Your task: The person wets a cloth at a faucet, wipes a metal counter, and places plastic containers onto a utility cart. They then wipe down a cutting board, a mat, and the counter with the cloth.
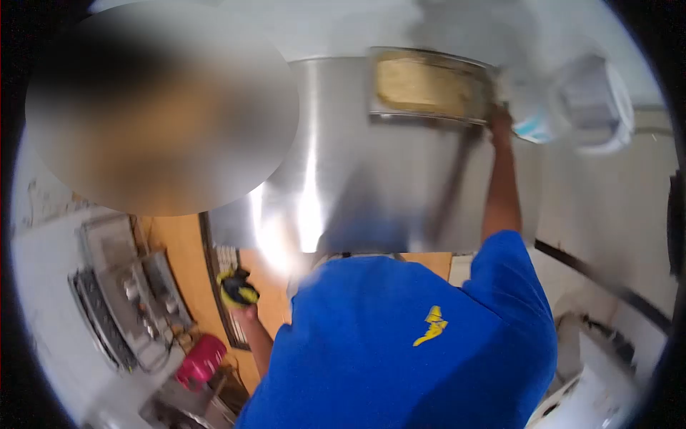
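Observation:
A rectangular metal tray [421, 116] with a pale yellowish-beige mass [421, 82] inside sits at the far side of a steel table [400, 161]. My right hand [500, 123], arm stretched forward, is closed at the tray's right end; motion smears the fingers. Low on the left, my left hand [245, 312] holds a yellow-and-black object [239, 288] whose kind I cannot make out. It is beside the table's near left corner, apart from the tray. My blue shirt [371, 343] fills the lower middle.
A white bucket [625, 118] stands right of the tray, with a blue-and-white item [532, 129] between them. A large blurred oval covers the upper left. Lower left are grey electrical-looking boxes [157, 282] and a pink-red object [201, 360]. A dark edge [604, 282] runs along the right.

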Motion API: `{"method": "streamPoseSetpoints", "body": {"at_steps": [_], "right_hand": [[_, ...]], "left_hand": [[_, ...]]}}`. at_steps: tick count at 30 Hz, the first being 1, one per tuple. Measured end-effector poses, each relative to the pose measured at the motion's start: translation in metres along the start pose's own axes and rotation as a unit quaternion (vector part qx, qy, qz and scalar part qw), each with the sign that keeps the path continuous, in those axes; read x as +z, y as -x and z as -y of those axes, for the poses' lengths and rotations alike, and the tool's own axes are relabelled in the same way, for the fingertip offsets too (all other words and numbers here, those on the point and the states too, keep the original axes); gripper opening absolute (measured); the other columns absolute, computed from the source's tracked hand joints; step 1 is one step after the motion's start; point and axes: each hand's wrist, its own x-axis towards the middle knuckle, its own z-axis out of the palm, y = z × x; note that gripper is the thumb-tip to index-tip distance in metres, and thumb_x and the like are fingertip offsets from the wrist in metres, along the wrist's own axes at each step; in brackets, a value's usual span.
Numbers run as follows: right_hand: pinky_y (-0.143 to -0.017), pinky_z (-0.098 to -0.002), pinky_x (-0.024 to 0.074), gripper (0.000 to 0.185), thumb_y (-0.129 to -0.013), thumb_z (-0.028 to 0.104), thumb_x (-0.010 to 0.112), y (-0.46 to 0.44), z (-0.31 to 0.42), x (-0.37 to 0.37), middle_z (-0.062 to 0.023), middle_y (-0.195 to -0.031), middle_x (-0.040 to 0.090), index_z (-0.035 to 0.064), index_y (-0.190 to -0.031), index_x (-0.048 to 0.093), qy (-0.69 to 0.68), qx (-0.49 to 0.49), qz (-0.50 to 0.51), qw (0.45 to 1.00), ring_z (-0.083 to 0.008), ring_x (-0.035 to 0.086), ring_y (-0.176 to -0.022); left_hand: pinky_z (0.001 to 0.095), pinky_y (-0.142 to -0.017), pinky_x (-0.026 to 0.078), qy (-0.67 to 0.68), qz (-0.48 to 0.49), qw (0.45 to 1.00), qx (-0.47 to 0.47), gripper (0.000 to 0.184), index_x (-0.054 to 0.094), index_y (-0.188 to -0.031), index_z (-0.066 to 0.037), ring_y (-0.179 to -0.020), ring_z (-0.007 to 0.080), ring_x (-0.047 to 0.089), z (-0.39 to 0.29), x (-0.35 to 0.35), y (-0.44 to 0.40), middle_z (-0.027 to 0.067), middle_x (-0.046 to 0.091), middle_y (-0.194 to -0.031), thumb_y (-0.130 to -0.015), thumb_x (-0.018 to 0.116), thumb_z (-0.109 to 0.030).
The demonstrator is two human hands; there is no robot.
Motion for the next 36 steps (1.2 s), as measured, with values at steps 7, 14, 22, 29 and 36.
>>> {"method": "streamPoseSetpoints", "body": {"at_steps": [7,14,22,29,36], "right_hand": [[-0.084,-0.0331,0.0439,0.033,-0.090,0.021,0.051,0.101,-0.024,-0.019,-0.0112,-0.107,0.050,-0.0013,-0.114,0.046,-0.241,-0.097,-0.257,0.931,-0.0222,0.051,-0.098],[-0.102,-0.0480,0.0268,0.050,-0.075,0.027,0.063,0.331,0.082,0.155,-0.0176,-0.136,0.033,0.0147,-0.122,0.050,-0.007,-0.414,0.202,0.888,-0.0381,0.032,-0.124],[-0.104,-0.0522,0.0207,0.052,-0.079,0.019,0.057,0.308,0.118,0.225,-0.0277,-0.135,0.028,0.0068,-0.127,0.044,0.274,-0.375,0.042,0.884,-0.0471,0.027,-0.122],[-0.082,-0.0456,0.0406,0.031,-0.084,0.008,0.051,0.219,0.208,0.367,-0.0204,-0.110,0.053,-0.0015,-0.113,0.051,0.090,-0.306,-0.085,0.944,-0.0378,0.051,-0.096],[-0.080,-0.0397,0.0461,0.016,-0.082,0.009,0.051,0.452,0.244,0.579,-0.0178,-0.100,0.058,0.0065,-0.089,0.066,-0.182,-0.306,0.466,0.810,-0.0326,0.055,-0.093]], "left_hand": [[0.0350,-0.073,0.049,-0.304,0.053,0.920,0.242,0.040,0.048,-0.115,-0.007,-0.091,0.0222,0.055,0.014,0.071,-0.052,0.0095,0.054,-0.104,-0.090,0.042,-0.037],[0.0305,-0.090,0.040,-0.475,0.220,0.831,0.186,0.052,0.035,-0.133,-0.005,-0.106,0.0208,0.049,0.119,0.210,-0.104,0.0130,0.046,-0.125,-0.089,0.053,-0.025],[0.0303,-0.081,0.047,-0.402,0.114,0.880,0.226,0.035,0.044,-0.123,-0.002,-0.093,0.0180,0.056,-0.009,0.171,-0.111,0.0120,0.051,-0.118,-0.089,0.047,-0.011],[0.0273,-0.073,0.042,-0.395,-0.250,0.843,0.266,0.026,0.054,-0.099,-0.005,-0.087,0.0138,0.050,-0.112,-0.080,-0.067,0.0045,0.054,-0.101,-0.075,0.043,-0.003],[0.0245,-0.070,0.043,-0.312,-0.246,0.888,0.230,0.022,0.054,-0.094,-0.004,-0.081,0.0128,0.051,-0.160,-0.104,-0.103,0.0033,0.055,-0.095,-0.076,0.044,0.002]]}}
